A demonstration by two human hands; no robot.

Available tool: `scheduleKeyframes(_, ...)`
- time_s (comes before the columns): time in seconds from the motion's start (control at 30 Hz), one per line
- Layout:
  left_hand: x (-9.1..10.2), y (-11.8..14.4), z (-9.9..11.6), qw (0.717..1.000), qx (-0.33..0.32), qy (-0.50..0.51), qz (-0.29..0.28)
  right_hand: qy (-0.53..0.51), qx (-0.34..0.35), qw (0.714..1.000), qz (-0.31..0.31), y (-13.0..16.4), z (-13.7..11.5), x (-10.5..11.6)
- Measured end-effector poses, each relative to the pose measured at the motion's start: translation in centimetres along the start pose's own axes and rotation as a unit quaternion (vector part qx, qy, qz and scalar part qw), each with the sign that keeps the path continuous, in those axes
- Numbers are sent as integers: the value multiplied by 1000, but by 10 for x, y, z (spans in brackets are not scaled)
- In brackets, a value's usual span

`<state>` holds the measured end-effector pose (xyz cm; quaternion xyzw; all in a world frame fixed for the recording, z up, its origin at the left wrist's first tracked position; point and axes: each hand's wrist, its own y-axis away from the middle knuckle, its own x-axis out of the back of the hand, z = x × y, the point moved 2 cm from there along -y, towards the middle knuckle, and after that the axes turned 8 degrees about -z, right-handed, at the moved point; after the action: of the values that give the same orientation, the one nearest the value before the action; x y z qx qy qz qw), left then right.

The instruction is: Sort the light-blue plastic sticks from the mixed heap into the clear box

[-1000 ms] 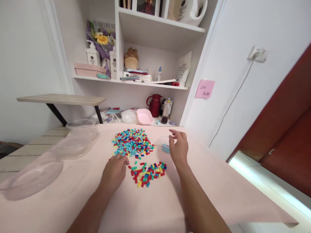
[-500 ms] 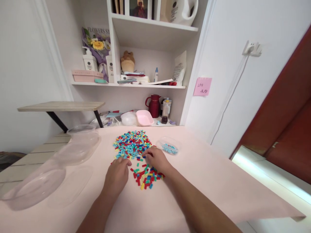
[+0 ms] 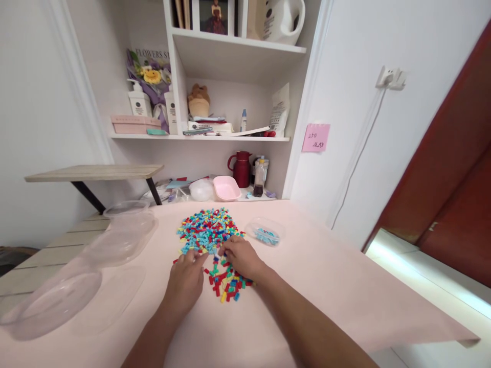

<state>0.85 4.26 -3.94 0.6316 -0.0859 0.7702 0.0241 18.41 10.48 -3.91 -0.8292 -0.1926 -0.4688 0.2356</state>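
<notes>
A large pile of small plastic toy bricks (image 3: 205, 227), mostly light blue with red, yellow, green and dark blue among them, lies on the pink-covered table (image 3: 345, 276). A smaller spread of red, yellow, green and blue bricks (image 3: 226, 286) is nearer me. My left hand (image 3: 184, 278) rests at the big pile's near left edge, its index finger stretched toward the bricks and fingers apart. My right hand (image 3: 241, 258) reaches over the gap between the piles, fingers curled together at the near edge; what is in them is hidden. A clear plastic box (image 3: 282, 230) with light blue bricks stands beyond it.
Clear plastic containers (image 3: 118, 237) and a flat clear lid (image 3: 111, 301) lie along the left side. At the back are a pink tray (image 3: 227, 189), a dark red jug (image 3: 242, 169) and a bottle (image 3: 260, 179), below loaded shelves. A small wooden stand (image 3: 95, 173) is at left.
My right hand has moved slightly left, toward my left hand. My left index finger now reaches farther toward the bricks. The camera view has shifted slightly.
</notes>
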Motion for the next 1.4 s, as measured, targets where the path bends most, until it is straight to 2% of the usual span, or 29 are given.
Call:
scheduleKeyframes(0.17, -2, -2, -4, 1000, 8, 19, 13, -15, 8, 1000, 17, -1, 0, 0)
scheduleKeyframes(0.27, -3, -2, -4, 1000, 6, 20, 16, -3, 17, 1000, 4, -1, -1, -1)
scheduleKeyframes(0.43, -4, -3, -5, 999, 5, 27, 19, -14, -3, 1000, 8, -2, -1, 0)
scheduleKeyframes(0.57, -2, -2, -3, 1000, -5, 21, 7, -29, 27, 999, -24, 1, -5, 8)
scheduleKeyframes(0.7, 2, 1, 1, 1000, -13, 4, -11, -86, 70, 991, -69, 6, -8, 17)
scheduleKeyframes(0.77, 3, 2, 2, 1000, -18, -1, -14, -123, 48, 988, -75, 7, -7, 17)
scheduleKeyframes(0.83, 4, 3, 3, 1000, -18, -5, -16, -143, 12, 988, -54, 5, -4, 15)
scheduleKeyframes(0.93, 3, 3, 4, 1000, -9, -9, -23, -105, -17, 994, -6, 2, -1, 9)
scheduleKeyframes(1.0, 2, 4, 5, 999, -13, -15, -30, -57, -19, 998, 2, 1, -1, 6)
scheduleKeyframes(1.23, -2, 5, 14, 997, -66, -11, -38, 65, -8, 997, -37, 3, -5, -2)
scheduleKeyframes(1.4, -3, 1, 12, 998, -51, 22, -16, 91, 0, 995, -46, 3, -7, -2)
